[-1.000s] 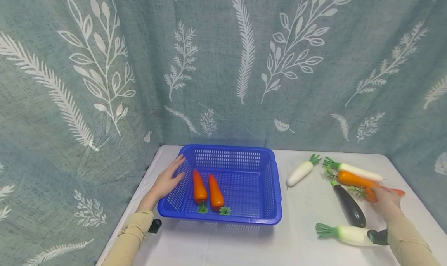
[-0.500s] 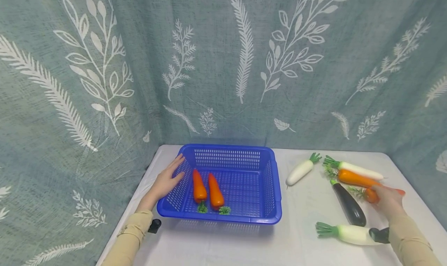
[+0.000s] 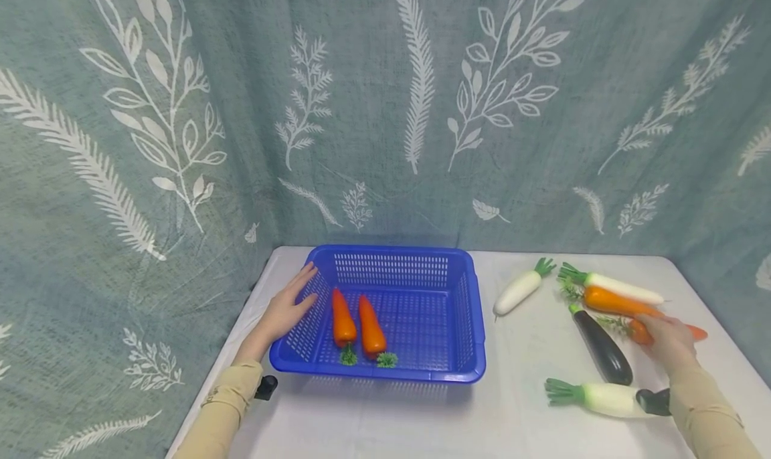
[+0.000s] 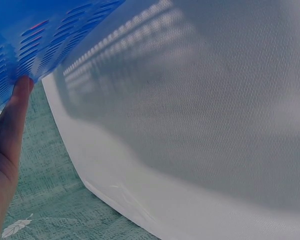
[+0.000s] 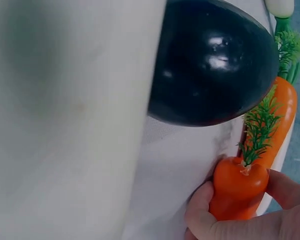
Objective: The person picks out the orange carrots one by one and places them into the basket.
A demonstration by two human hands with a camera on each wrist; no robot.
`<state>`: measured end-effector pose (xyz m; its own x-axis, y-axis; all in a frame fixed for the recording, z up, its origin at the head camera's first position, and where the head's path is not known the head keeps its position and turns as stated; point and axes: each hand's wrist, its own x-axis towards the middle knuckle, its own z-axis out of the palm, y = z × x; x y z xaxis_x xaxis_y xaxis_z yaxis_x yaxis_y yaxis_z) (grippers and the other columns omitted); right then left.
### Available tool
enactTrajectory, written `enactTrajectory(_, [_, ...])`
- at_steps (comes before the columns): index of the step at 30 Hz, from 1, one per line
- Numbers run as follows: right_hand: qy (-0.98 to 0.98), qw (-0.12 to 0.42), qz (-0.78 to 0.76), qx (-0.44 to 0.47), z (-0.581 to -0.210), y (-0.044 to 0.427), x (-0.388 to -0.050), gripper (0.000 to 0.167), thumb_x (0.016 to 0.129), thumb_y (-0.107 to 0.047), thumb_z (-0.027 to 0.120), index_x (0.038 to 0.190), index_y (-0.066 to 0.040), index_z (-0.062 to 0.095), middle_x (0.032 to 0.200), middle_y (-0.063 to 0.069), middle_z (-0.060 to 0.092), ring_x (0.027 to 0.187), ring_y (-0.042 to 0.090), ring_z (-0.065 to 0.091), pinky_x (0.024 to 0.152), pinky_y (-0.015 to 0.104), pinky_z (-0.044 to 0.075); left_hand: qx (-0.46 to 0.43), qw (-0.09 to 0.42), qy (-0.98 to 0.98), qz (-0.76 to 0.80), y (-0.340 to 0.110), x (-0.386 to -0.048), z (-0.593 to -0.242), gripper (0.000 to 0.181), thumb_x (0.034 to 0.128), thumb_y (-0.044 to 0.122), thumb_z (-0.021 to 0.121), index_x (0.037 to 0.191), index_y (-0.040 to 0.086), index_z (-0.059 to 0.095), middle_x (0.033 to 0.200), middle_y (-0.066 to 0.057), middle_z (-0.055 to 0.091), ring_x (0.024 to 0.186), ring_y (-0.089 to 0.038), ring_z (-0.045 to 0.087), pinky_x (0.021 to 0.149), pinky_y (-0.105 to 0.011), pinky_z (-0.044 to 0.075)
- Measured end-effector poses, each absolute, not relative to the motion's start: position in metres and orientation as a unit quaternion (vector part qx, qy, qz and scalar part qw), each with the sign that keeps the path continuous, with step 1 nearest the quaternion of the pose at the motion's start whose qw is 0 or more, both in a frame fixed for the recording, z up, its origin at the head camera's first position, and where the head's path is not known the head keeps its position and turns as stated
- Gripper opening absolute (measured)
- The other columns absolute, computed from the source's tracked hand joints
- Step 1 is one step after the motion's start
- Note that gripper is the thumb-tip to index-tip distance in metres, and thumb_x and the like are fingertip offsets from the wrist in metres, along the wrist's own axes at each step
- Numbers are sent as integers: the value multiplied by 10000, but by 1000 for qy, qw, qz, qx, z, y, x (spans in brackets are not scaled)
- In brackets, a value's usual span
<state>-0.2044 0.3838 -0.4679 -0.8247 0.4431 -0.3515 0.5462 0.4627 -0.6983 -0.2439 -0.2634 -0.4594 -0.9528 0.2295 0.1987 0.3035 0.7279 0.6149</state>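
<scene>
My left hand [image 3: 283, 317] rests with fairly straight fingers against the left side of a blue plastic basket [image 3: 385, 375]. In the left wrist view, a fingertip of this hand [image 4: 10, 132] touches the slotted basket wall [image 4: 65, 37]. Two carrots, a left one [image 3: 343, 322] and a right one [image 3: 371, 330], lie inside with green tops toward me. At the right, my right hand [image 3: 671, 344] holds another carrot [image 5: 237, 192] near its leafy end, thumb and fingers on opposite sides. The hand covers this carrot's middle; its tip sticks out beyond.
Beside the held carrot lie another carrot [image 3: 617, 303] and a white radish [image 3: 626, 288]. A dark eggplant [image 3: 605, 350] sits left of the hand. One radish [image 3: 608, 400] lies in front, partly behind the wrist camera [image 3: 653, 401]; another [image 3: 519, 292] is nearer the basket. Curtains enclose the table.
The head view has shifted slightly. My right hand stays at the carrot, whose tip has moved a little to the right. The left hand keeps its place on the basket.
</scene>
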Motion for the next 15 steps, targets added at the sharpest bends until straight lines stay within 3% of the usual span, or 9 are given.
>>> enactTrajectory(3, [816, 55, -477, 321, -468, 383, -205, 801, 927, -461, 410, 1456, 96, 184, 1446, 350, 242, 1207, 464, 331, 860, 368, 522, -143, 52, -928, -341, -263, -244, -459, 538, 965, 166, 495, 1458, 17, 338, 1560, -168, 246, 1403, -415, 275, 1114, -593, 253])
enactTrajectory(5, [803, 52, -494, 330, -468, 384, -206, 816, 918, -462, 430, 1458, 95, 178, 1447, 350, 236, 1197, 460, 330, 658, 235, 529, -143, 50, -928, -341, -263, -244, -459, 538, 966, 166, 495, 1459, 20, 337, 1561, -166, 244, 1404, -412, 274, 1117, -589, 252])
enactTrajectory(7, [796, 46, -503, 334, -468, 383, -206, 803, 916, -440, 439, 1455, 97, 185, 1441, 350, 238, 1179, 450, 340, 535, 176, 491, -141, 49, -927, -343, -263, -244, -460, 538, 966, 163, 496, 1461, 23, 336, 1564, -160, 241, 1409, -403, 272, 1122, -582, 249])
enactTrajectory(15, [771, 31, -535, 343, -470, 385, -209, 786, 902, -383, 486, 1462, 86, 195, 1394, 332, 294, 1033, 351, 448, 584, 216, 554, -140, 48, -927, -346, -263, -245, -459, 537, 962, 149, 496, 1460, 23, 338, 1566, -152, 241, 1411, -398, 272, 1123, -581, 248])
